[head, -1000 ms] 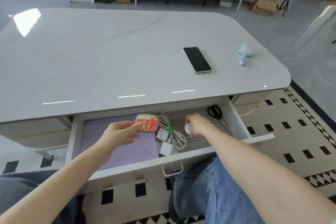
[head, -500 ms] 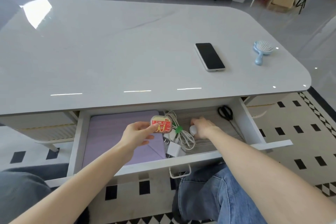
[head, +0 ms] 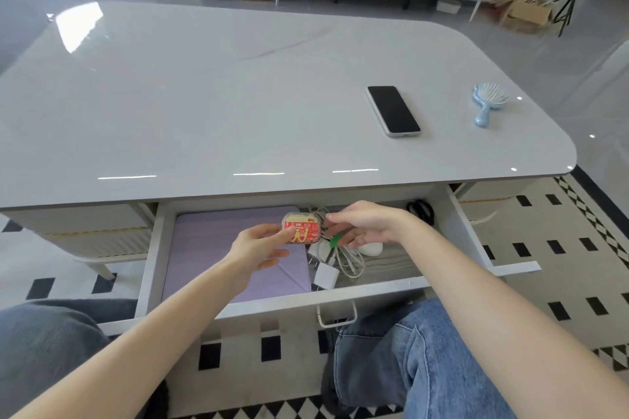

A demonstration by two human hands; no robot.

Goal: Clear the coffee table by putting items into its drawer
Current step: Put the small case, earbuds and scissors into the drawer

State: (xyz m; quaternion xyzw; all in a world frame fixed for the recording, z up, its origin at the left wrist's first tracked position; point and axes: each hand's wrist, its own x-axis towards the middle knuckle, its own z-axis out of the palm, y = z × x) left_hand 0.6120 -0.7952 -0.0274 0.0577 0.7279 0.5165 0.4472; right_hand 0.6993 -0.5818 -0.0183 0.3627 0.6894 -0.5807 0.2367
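1. The coffee table is bare over most of its top. Only two things remain, both on its right part, so I judge the task well along but not finished.
2. The drawer stands pulled out from the near side, toward the person's knees, and already holds several things.
3. A purple folded cover lies flat and fills the drawer's left half.
4. The left hand is over the middle of the drawer. Its thumb and fingertips pinch the small red-and-yellow case, which is held above the cover's right edge and not yet set down.
5. The right hand is just right of the case, fingers loose and slightly spread, grasping nothing that shows. I cannot tell whether its fingertips touch the case's right edge.
6. The phone lies screen up on the right part of the top and is yet to be stowed.
7. The blue hairbrush lies farther right, near the table's right edge, and is also left to do.
8. A white cable bound with a green tie and a charger plug lie in the middle of the drawer, beneath the hands.
9. Black scissors sit in the drawer's far right corner, partly tucked under the tabletop.
10. A white oval thing is half covered by the right hand, so I cannot say what it is. The print on the case is too small to read.
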